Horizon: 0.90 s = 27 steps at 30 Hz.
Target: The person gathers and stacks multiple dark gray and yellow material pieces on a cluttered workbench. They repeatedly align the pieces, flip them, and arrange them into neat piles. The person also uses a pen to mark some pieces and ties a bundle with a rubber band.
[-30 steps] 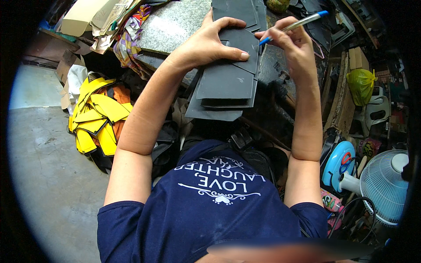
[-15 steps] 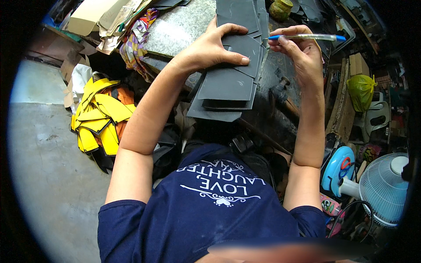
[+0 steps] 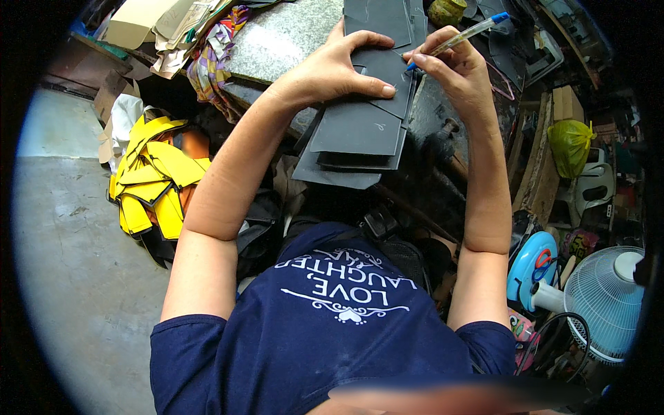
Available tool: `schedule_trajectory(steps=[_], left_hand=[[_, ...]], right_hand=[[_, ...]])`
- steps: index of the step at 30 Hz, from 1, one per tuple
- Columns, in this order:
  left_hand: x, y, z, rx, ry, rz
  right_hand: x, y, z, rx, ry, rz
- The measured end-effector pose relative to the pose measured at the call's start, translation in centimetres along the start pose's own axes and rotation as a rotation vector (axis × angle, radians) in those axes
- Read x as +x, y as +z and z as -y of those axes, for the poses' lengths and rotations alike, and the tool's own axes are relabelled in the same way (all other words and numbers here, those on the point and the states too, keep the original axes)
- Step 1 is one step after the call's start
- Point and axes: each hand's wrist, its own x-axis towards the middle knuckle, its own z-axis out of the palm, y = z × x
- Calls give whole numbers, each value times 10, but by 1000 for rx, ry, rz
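Several dark grey flat pieces (image 3: pixel 355 128) lie overlapped in a stack on the worktable, some with small light marks. My left hand (image 3: pixel 337 70) rests on an upper piece (image 3: pixel 387 67), its thumb and forefinger spread wide apart and pressing on it; the other fingers are partly hidden. A clear-barrelled pen with blue ends (image 3: pixel 472 32) is pinched in my right hand (image 3: pixel 456 75). The pen slants down to the left, and its tip is at the right edge of that upper piece, close to my left fingertips.
A speckled stone slab (image 3: pixel 277 41) and a patterned cloth (image 3: pixel 207 76) are on the left of the table. Yellow pieces (image 3: pixel 155 166) form a heap below. To the right are a yellow-green plastic bag (image 3: pixel 571 149), a fan (image 3: pixel 605 304) and a blue round object (image 3: pixel 532 266).
My right hand has moved left and slightly up, tilting the pen from nearly level to slanting, with its tip now at the upper piece. My left hand stays nearly in place.
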Motion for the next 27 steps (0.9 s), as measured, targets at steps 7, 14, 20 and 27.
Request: schedule_trajectory(steps=[7, 14, 20, 27], left_hand=[[2, 0, 3, 34, 56, -11], [2, 0, 2, 29, 48, -2], [2, 0, 3, -54, 29, 5], [3, 0, 4, -79, 16, 2]], right_hand=[[-1, 2, -5, -19, 0, -29], [-1, 1, -1, 48, 28, -41], [-1, 5, 0, -22, 18, -28], [-1, 5, -4, -24, 6, -64]])
